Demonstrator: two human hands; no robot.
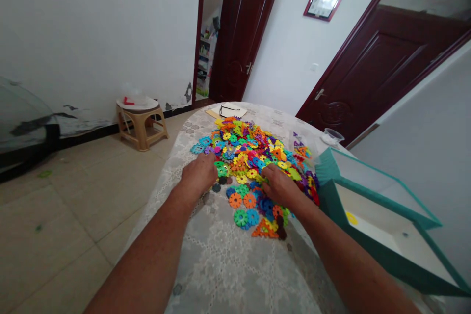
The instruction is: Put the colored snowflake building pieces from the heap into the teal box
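A large heap of colourful plastic snowflake building discs (241, 154) covers the middle of the table. At its left edge is my left hand (200, 174), fingers curled inward beside green discs (221, 169); whatever they grip is hidden. My right hand (278, 184) reaches into the right side of the heap with bent fingers pressed together among yellow and blue discs, and its fingertips are partly covered. Closer to me lie orange discs (235, 200), a green disc (241, 218) and orange triangular pieces (264, 229).
An open teal box (368, 206) with a yellow disc inside stands at the right. Eyeglasses (230, 109) rest on paper at the table's far end, and a clear plastic container (333, 135) sits at the far right. A tan stool (142, 125) stands on the floor at left.
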